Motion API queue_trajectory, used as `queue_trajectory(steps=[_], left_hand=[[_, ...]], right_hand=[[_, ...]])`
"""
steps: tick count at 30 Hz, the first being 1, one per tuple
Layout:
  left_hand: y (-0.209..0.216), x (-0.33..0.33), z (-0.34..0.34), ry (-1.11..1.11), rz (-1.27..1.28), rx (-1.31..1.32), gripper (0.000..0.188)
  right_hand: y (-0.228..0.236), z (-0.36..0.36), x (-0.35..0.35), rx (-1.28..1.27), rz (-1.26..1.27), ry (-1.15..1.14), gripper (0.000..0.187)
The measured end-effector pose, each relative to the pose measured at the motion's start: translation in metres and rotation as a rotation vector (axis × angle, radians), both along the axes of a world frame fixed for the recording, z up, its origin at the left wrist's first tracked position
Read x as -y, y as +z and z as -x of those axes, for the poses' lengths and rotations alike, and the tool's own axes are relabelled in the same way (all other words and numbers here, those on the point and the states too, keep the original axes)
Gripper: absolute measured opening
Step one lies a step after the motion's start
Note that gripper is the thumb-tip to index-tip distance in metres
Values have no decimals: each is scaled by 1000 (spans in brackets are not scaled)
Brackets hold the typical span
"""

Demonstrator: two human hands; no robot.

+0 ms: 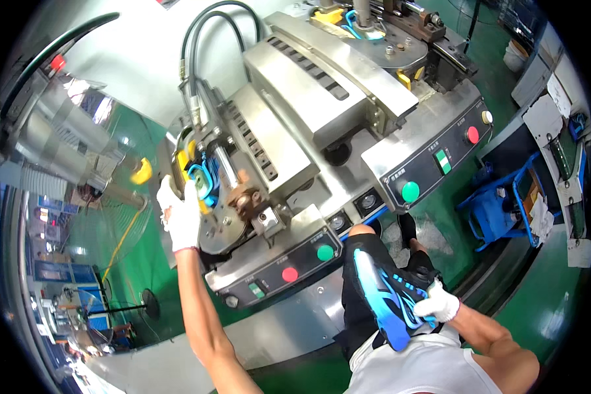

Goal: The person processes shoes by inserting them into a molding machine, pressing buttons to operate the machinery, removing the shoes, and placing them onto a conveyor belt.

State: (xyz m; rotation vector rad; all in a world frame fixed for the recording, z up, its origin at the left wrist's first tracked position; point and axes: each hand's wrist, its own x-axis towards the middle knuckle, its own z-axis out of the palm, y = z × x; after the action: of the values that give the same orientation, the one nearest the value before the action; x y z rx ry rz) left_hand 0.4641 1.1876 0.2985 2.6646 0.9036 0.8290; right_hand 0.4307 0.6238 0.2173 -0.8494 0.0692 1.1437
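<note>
My right hand (438, 305), in a white glove, grips a blue and black sports shoe (382, 299) by its side, low in front of my body. The shoe's blue sole faces up and outward. My left hand (179, 215), also gloved in white, is raised at the left station of a metal machine (269, 141). Its fingers are stretched and apart, with nothing seen in them. Just right of those fingers, a blue shoe-like piece (207, 180) sits in the station among yellow pads (189, 154); whether my fingers touch it I cannot tell.
Two black control panels (276, 272) with green and red buttons line the machine's front. A second station (381, 43) with a blue piece stands at the back right. At the right is a blue cart (502, 210). Black hoses (194, 52) loop above the left station.
</note>
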Motion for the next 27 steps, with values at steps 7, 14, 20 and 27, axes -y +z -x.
queue_trajectory(steps=[7, 14, 20, 27], left_hand=[[-51, -63, -95, 346, 161, -361, 87], [19, -104, -45, 258, 105, -124, 81], [75, 24, 93, 119, 135, 352, 55], [-39, 162, 346, 473, 265, 299, 55]], right_hand=[[-1, 12, 8, 5, 23, -209, 95], [3, 3, -2, -169, 82, -108, 87], [33, -1, -45, 68, 76, -217, 76], [68, -11, -128, 226, 23, -40, 62]])
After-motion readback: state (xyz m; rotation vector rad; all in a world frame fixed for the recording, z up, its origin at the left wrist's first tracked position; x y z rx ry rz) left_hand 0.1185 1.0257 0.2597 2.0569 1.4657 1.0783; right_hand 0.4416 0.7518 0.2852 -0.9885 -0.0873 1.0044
